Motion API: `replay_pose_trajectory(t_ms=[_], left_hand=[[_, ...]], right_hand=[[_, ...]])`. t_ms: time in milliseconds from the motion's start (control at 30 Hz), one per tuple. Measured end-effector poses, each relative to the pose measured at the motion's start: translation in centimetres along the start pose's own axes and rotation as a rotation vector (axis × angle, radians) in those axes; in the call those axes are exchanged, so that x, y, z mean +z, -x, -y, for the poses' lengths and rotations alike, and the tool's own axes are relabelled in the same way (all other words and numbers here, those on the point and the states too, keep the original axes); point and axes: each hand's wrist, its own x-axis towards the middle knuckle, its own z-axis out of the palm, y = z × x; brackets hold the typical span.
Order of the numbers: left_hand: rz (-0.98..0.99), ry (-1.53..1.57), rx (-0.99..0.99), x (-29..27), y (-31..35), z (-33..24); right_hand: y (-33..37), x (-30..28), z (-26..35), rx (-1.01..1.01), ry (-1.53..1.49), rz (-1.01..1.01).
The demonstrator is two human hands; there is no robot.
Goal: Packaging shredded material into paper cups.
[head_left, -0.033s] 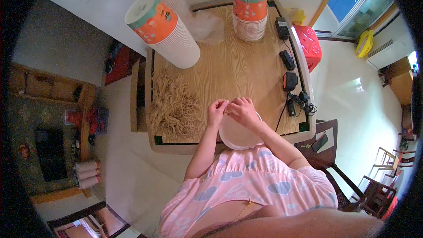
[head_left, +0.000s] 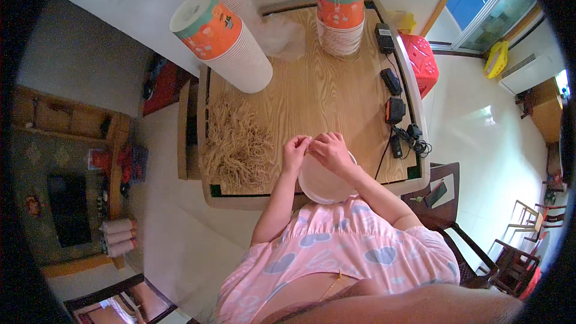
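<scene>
Close to the table's near edge, my left hand (head_left: 295,152) and my right hand (head_left: 332,151) meet at the far rim of a white paper tub (head_left: 327,185), its round opening toward me. Both hands are closed, with fingertips pinched together. Whatever lies between the left fingertips is too small or hidden to name. The right fingers are bent over the tub's rim. Left of my hands lies a loose heap of tan twine strands (head_left: 235,144).
A tall stack of paper tubs (head_left: 222,42) leans at the back left, and a shorter stack (head_left: 341,15) stands at the back. Black power adapters (head_left: 395,110) with cables line the right edge of the wooden table (head_left: 312,96). Beyond it stands a red stool (head_left: 419,63).
</scene>
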Motion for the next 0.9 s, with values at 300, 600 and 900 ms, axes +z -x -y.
replay_pose_trajectory(t_ms=[300,600,900], left_hand=[[0.028,-0.147,0.017,-0.1,1.7,-1.5],[0.034,-0.373,0.143,-0.1,2.2,-1.8],[-0.015,-0.052,-0.039,0.0,1.5,-1.2]], right_hand=[[0.0,0.4,-1.1,0.174,-0.12,-0.002],[0.0,0.5,-0.9,0.172,-0.118,-0.045],[0.0,0.5,-0.7,0.117,-0.052,-0.018]])
